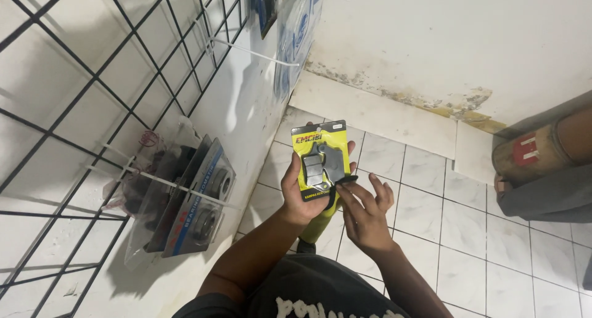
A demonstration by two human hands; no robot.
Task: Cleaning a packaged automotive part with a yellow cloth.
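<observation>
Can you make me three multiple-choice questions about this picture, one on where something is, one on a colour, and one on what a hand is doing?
1. Where do the packaged parts hang?
A. On the black wire grid at the left
B. On the floor tiles
C. On the far wall

2. What colour is the card of the blister pack?
A. Red
B. Yellow
C. White

3. How does the left hand stand?
A. Open and empty
B. Flat on the floor
C. Closed on the blister pack

Answers:
1 A, the packages hang on pegs from the wire grid.
2 B, the card is yellow with a black band below.
3 C, its fingers wrap the pack's edges while the right hand touches the lower edge.
</observation>
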